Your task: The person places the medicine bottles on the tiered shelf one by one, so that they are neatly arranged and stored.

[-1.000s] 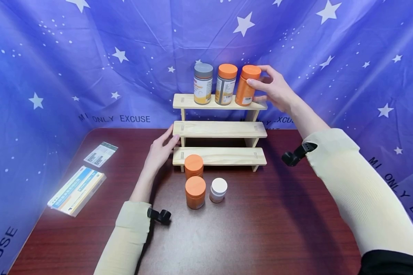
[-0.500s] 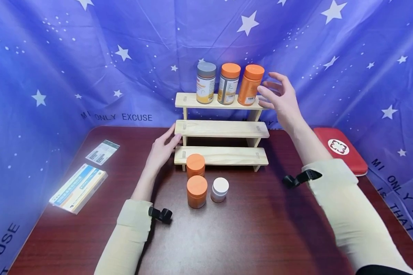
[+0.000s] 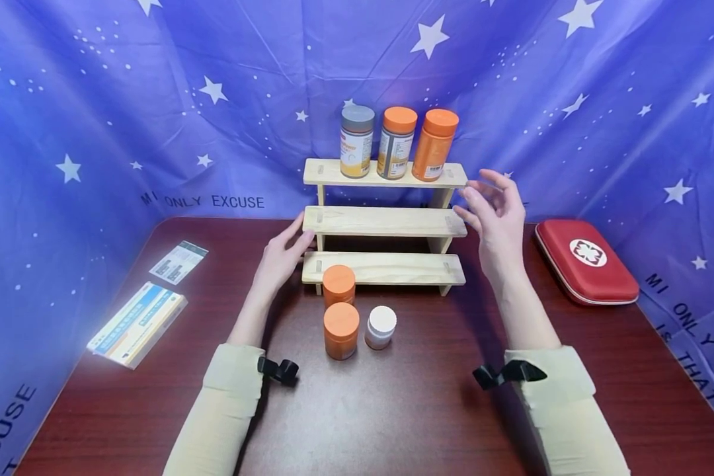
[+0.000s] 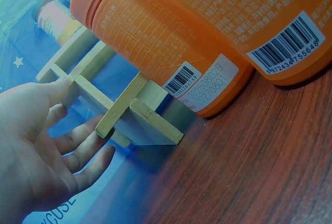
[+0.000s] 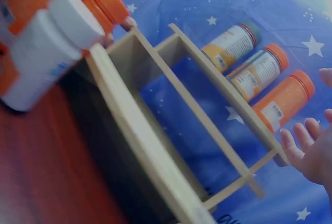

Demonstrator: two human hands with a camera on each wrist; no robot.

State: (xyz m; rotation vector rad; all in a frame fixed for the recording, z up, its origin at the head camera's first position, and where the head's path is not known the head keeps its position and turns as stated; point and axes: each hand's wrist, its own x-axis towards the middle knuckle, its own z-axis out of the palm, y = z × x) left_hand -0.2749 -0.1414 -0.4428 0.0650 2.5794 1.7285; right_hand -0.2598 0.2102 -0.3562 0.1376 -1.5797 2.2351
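A three-tier wooden display rack (image 3: 385, 221) stands on the table. My left hand (image 3: 278, 259) holds the left end of its middle shelf between thumb and fingers. On the top shelf stand a grey-capped bottle (image 3: 356, 142), an orange-capped bottle with a grey and yellow label (image 3: 396, 143) and an all-orange bottle (image 3: 434, 145). My right hand (image 3: 500, 228) hovers just right of the rack, fingers loosely bent, holding nothing. In front of the rack, an orange bottle (image 3: 340, 330) stands before another orange bottle (image 3: 338, 284), next to a small white bottle (image 3: 381, 327).
A red zip case with a white emblem (image 3: 589, 261) lies at the right. Toward the left edge are a blue and white medicine box (image 3: 138, 324) and a flat printed packet (image 3: 178, 262). A blue star-printed cloth (image 3: 244, 79) hangs behind and beside the table.
My right hand has let go of the all-orange bottle on the top shelf and moved right and down. The red case has come into view. My left hand stays on the rack.
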